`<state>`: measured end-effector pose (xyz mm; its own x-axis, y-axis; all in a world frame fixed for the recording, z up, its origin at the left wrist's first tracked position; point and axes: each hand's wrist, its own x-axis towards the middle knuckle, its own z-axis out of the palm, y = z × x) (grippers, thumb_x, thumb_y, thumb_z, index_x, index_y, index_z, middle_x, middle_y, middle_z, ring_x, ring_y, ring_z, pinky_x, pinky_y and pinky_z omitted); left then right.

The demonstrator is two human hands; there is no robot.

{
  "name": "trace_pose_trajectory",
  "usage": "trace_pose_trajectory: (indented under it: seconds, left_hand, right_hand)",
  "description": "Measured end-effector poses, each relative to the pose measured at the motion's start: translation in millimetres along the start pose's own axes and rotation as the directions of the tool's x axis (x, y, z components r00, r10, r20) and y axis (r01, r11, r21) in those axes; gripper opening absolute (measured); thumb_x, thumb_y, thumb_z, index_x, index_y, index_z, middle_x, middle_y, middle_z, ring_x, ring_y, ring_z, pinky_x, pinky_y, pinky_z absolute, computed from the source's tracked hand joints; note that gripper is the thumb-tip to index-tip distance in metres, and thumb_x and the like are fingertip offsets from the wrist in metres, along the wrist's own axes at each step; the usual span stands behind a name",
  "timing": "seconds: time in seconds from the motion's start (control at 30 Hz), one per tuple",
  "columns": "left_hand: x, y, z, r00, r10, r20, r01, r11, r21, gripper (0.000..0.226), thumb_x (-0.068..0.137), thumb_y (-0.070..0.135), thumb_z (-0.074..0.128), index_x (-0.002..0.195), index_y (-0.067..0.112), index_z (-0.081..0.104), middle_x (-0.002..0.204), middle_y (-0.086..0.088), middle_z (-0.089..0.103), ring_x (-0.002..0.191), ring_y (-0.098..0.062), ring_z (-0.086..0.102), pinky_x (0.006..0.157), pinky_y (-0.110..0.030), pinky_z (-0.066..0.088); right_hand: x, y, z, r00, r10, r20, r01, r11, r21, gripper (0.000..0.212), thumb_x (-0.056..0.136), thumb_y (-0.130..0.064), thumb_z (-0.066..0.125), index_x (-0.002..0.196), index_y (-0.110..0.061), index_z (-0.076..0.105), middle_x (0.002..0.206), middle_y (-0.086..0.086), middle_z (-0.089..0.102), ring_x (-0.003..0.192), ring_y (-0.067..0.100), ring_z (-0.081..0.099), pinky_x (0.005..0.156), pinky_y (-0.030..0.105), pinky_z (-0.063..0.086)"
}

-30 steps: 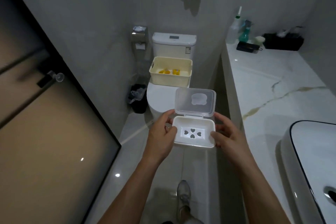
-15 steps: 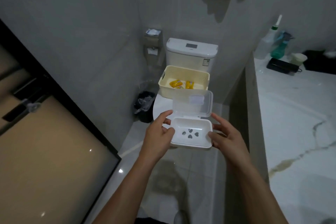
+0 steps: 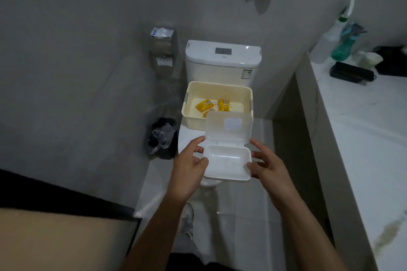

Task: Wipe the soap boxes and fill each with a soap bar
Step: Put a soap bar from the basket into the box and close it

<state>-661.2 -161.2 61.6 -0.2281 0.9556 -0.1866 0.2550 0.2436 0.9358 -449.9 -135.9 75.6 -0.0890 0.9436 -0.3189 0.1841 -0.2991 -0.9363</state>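
This is a small bathroom in a home: a white toilet (image 3: 222, 61) stands at the grey tiled wall, a paper holder (image 3: 164, 50) beside it, and a marble table (image 3: 363, 127) carries bottles (image 3: 340, 48).

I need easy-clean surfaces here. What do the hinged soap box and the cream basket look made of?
The white hinged soap box looks like smooth plastic; its raised lid is translucent and frosted. The cream perforated basket looks like matte moulded plastic, judging by its regular rows of punched holes.
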Motion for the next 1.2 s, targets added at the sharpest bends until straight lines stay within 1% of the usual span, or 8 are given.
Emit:
trace_pose_trajectory:
  seconds: [0.2,0.33,0.4,0.53,0.67,0.9,1.03,1.2]
  left_hand:
    - [85.3,-28.3,-28.4,0.998,-0.012,0.054,0.009,0.999,0.054,0.054,0.078,0.010,0.058,0.126,0.034,0.059,0.099,0.009,0.064,0.056,-0.002,0.056,0.059,-0.011,0.044]
    - [122.7,-54.4,-25.8,0.989,-0.091,0.120,0.074,0.988,0.138,0.060,0.081,0.007,0.063,0.126,0.046,0.055,0.098,0.019,0.063,0.071,0.006,0.062,0.058,-0.003,0.041]
    - [136.0,-72.5,-19.4,0.982,-0.120,0.144,0.101,0.987,0.128,0.058,0.084,0.010,0.064,0.124,0.051,0.053,0.102,0.017,0.064,0.073,0.002,0.064,0.060,-0.008,0.047]
    - [160.6,-104.0,-1.2,0.974,-0.165,0.153,0.147,0.982,0.117,0.057,0.086,0.009,0.065,0.126,0.048,0.053,0.107,0.014,0.064,0.075,-0.002,0.064,0.067,-0.020,0.053]
    - [180.5,-137.8,19.8,0.978,-0.172,0.114,0.154,0.976,0.151,0.055,0.087,0.011,0.065,0.131,0.042,0.053,0.108,0.018,0.063,0.080,0.003,0.063,0.065,-0.010,0.049]
    - [213.4,-203.8,61.6,0.983,-0.180,0.036,0.170,0.968,0.186,0.050,0.091,0.010,0.063,0.133,0.035,0.054,0.112,0.016,0.065,0.093,0.000,0.062,0.077,-0.009,0.047]
    - [237.2,-231.5,82.7,0.988,-0.151,-0.037,0.156,0.962,0.224,0.044,0.091,0.008,0.063,0.130,0.028,0.060,0.108,0.019,0.064,0.090,0.005,0.060,0.076,-0.002,0.044]
    - [265.9,-255.5,102.7,0.977,-0.182,-0.111,0.203,0.955,0.216,0.036,0.089,0.007,0.067,0.123,0.018,0.067,0.108,0.008,0.070,0.090,-0.005,0.064,0.081,-0.009,0.050]
  right_hand:
    - [67.6,8.1,46.4,0.995,0.066,-0.069,-0.067,0.998,-0.014,0.069,0.088,0.008,0.061,0.120,-0.053,0.058,0.112,-0.002,0.068,0.093,0.019,0.069,0.080,0.034,0.059]
    - [99.7,30.0,57.4,0.987,0.134,-0.092,-0.137,0.990,-0.027,0.067,0.089,0.010,0.062,0.128,-0.045,0.058,0.113,-0.001,0.068,0.097,0.029,0.068,0.084,0.043,0.061]
    - [116.1,42.7,60.5,0.982,0.158,-0.099,-0.162,0.986,-0.037,0.066,0.089,0.010,0.061,0.133,-0.039,0.057,0.114,-0.002,0.067,0.098,0.031,0.067,0.085,0.044,0.061]
    - [147.8,69.5,63.3,0.975,0.195,-0.103,-0.202,0.977,-0.065,0.063,0.091,0.008,0.062,0.139,-0.032,0.055,0.117,-0.005,0.065,0.098,0.018,0.066,0.080,0.032,0.062]
    - [180.9,102.0,65.0,0.971,0.219,-0.097,-0.229,0.967,-0.111,0.060,0.093,0.003,0.064,0.142,-0.029,0.053,0.117,-0.009,0.064,0.098,0.013,0.065,0.070,0.016,0.058]
    - [232.4,179.9,75.0,0.959,0.253,-0.132,-0.265,0.960,-0.086,0.057,0.093,-0.007,0.069,0.142,-0.031,0.052,0.128,-0.005,0.062,0.104,0.013,0.064,0.072,0.014,0.057]
    - [259.4,213.8,79.8,0.959,0.226,-0.173,-0.244,0.965,-0.094,0.058,0.092,-0.007,0.070,0.141,-0.034,0.053,0.123,-0.010,0.063,0.103,0.012,0.065,0.071,0.011,0.055]
    - [295.7,235.1,81.7,0.948,0.196,-0.250,-0.235,0.962,-0.137,0.051,0.088,-0.004,0.074,0.131,-0.029,0.061,0.107,-0.015,0.066,0.094,0.003,0.065,0.067,0.003,0.050]
